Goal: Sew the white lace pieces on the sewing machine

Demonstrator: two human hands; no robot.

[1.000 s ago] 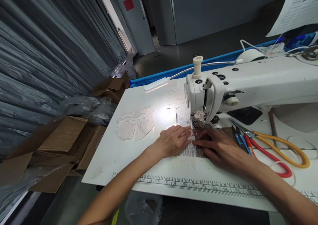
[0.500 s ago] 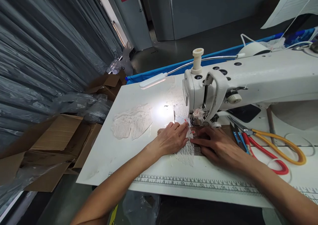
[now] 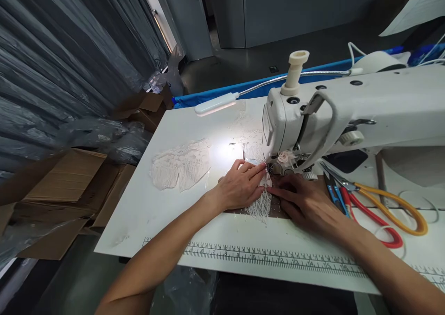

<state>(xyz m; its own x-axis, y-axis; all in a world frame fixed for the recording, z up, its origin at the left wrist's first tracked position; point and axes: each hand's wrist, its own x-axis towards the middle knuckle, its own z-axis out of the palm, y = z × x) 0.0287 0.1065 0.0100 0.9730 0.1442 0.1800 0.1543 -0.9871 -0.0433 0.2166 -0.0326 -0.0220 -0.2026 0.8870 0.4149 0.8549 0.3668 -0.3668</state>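
My left hand (image 3: 242, 185) lies palm down on the white lace (image 3: 260, 208), its fingers stretched towards the needle area of the sewing machine (image 3: 281, 125). Close to the lace's right edge, my right hand (image 3: 306, 199) reaches in with the index finger extended and touching it; the thumb stays apart below. Part of the lace is hidden beneath my hands and the presser foot. A pale fabric rosette (image 3: 285, 157) hangs on the machine head just above my fingers. Another lace piece (image 3: 181, 164) lies flat to the left.
Orange-and-red-handled scissors (image 3: 389, 204) and blue-handled snips (image 3: 335, 194) lie right of my right hand. A lamp (image 3: 216, 104) lights the white table (image 3: 139, 222). A printed ruler (image 3: 257, 255) follows the front edge. Open cardboard boxes (image 3: 66, 176) stand on the left.
The lace has fed a little farther under the machine, its near end now shorter. My left fingers have moved slightly forward towards the needle. The view has shifted slightly.
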